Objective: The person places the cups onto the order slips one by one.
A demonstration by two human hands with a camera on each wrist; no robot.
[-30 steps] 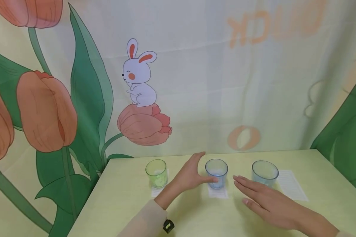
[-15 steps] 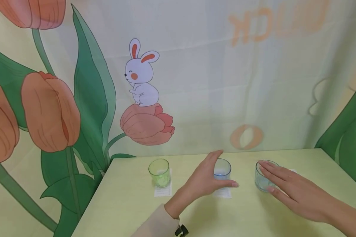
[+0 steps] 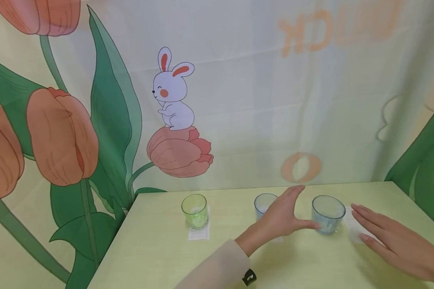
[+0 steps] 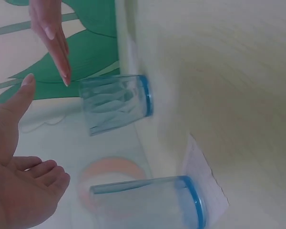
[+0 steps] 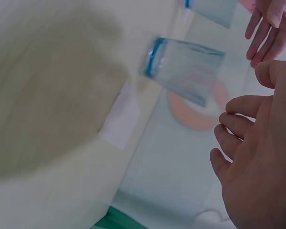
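Note:
My left hand (image 3: 282,216) hovers with thumb and fingers spread wide, holding nothing. Its thumb tip overlaps the right blue glass (image 3: 328,216) in the head view, and the hand hides part of the middle blue glass (image 3: 262,206). To the right of the right glass, my right hand (image 3: 396,245) is held flat above a paper slip (image 3: 354,226), fingers straight. In the left wrist view a gap shows between the left hand and the right blue glass (image 4: 115,105). The right wrist view also has that glass (image 5: 183,69) apart from the right hand (image 5: 252,138).
A green glass (image 3: 194,210) stands at the left on another paper slip (image 3: 199,233). A third slip (image 3: 276,239) lies at the middle glass. Behind the pale table (image 3: 148,249) hangs a curtain (image 3: 238,100) printed with tulips and a rabbit.
Both hands have moved right: the left from the middle glass to the near side of the right glass, the right past that glass to its far right. The glasses stay put.

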